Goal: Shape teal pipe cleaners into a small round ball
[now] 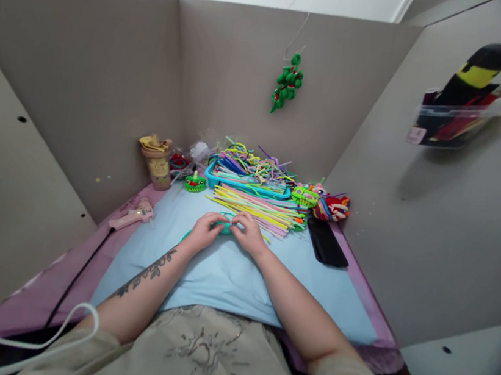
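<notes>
My left hand (204, 232) and my right hand (248, 235) meet over the light blue cloth (229, 277), fingers pinched on a teal pipe cleaner piece (226, 228). It looks coiled into a rounded form, with a tail running out beneath my left wrist. Fingertips cover part of it, so its exact shape is hard to see. Just beyond my hands lies a row of loose pipe cleaners (252, 208) in yellow, pink and pale green. Behind them, a blue tray (250, 189) overflows with many-coloured pipe cleaners.
At left are a pink glue gun (132, 216) with a cord and a brown cup (158, 167). A green pipe cleaner figure (195, 183) stands left of the tray. A black phone (327, 243) lies right. Walls enclose the table; a clear bin (457, 119) hangs at right.
</notes>
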Motion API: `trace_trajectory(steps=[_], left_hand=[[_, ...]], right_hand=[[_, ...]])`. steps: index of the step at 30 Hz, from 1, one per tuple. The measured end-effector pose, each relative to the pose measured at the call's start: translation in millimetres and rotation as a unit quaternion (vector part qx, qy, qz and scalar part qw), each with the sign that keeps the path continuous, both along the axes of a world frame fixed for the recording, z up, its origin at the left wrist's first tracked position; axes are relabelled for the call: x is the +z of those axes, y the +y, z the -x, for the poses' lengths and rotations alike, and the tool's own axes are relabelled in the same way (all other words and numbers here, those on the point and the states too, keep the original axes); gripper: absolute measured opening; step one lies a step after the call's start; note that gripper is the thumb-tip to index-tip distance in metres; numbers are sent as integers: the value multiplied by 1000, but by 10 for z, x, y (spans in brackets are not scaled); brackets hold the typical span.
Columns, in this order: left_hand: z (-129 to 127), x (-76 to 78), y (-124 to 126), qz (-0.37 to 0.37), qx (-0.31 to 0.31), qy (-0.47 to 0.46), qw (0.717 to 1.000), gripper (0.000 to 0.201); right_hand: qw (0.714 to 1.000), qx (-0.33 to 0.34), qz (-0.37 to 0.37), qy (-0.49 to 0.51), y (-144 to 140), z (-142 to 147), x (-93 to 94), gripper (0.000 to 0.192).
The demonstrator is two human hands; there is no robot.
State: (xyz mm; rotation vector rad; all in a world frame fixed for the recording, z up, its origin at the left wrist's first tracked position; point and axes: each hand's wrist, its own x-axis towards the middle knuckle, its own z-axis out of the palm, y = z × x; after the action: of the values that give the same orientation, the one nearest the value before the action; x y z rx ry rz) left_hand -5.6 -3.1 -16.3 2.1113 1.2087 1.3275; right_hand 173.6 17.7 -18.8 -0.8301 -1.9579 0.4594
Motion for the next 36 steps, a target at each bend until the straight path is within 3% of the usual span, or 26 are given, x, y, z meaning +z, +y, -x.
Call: trace_trajectory(steps=[3,6,9,13,17,22,36], left_hand=[[42,-14,6,17,-27,23,999,28],[43,-19,19,36,-1,32,999,40],[25,22,11,95,-1,-32,995,45],[18,140,-52,217,-102,-199,950,55],[18,199,-109,256,-155,-286,910,57],[14,182,-124,217,-131,-282,925,51],[40,201,-130,194,-111,-212,951,41]], right_hand=[[1000,5,6,11,17,15,-28,7],[999,14,18,40,20,25,-10,8],[996,27,40,77,-9,20,61,11],[989,99,81,81,-89,-16,177,36],[983,137,104,64,-140,-31,197,60],[988,90,106,71,-128,-4,119,59],[990,72,100,70,-135,2,91,49]])
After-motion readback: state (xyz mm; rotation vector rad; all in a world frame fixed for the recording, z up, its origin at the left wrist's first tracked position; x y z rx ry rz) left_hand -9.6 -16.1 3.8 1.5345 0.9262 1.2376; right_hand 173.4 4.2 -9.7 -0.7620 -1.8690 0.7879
